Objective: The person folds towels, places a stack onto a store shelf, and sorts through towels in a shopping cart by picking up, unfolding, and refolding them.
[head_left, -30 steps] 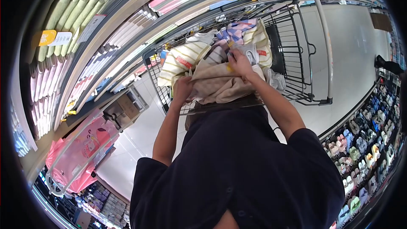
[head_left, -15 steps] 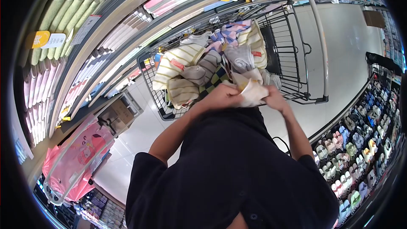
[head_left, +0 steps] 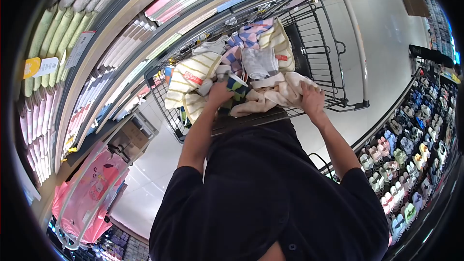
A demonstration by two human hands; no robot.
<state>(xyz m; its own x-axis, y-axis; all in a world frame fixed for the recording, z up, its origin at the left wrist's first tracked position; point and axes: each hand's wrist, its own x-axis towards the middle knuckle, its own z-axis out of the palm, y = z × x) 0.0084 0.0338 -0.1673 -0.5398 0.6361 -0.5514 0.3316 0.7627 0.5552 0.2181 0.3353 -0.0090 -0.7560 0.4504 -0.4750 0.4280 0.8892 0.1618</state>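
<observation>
A wire shopping cart (head_left: 340,67) in front of me holds a heap of loose towels. My left hand (head_left: 221,95) is closed on a dark green and navy checkered towel (head_left: 237,86) in the middle of the heap. At the heap's near right side, my right hand (head_left: 313,98) has its fingers curled on a crumpled cream towel (head_left: 278,94). Left of my left hand is a cream towel with yellow stripes (head_left: 193,70) and a red label. Behind lie a grey towel (head_left: 258,64) and a pink and blue checkered towel (head_left: 256,33).
Shelves of folded towels (head_left: 58,43) with yellow price tags run along the left and far side. Racks of slippers (head_left: 411,154) stand on the right. A rack with a pink bag (head_left: 92,183) is at lower left, near a cardboard box (head_left: 133,135).
My hands have moved apart. The cream cloth held up between them now lies on the heap under my right hand, and my left hand has moved left onto the dark checkered towel.
</observation>
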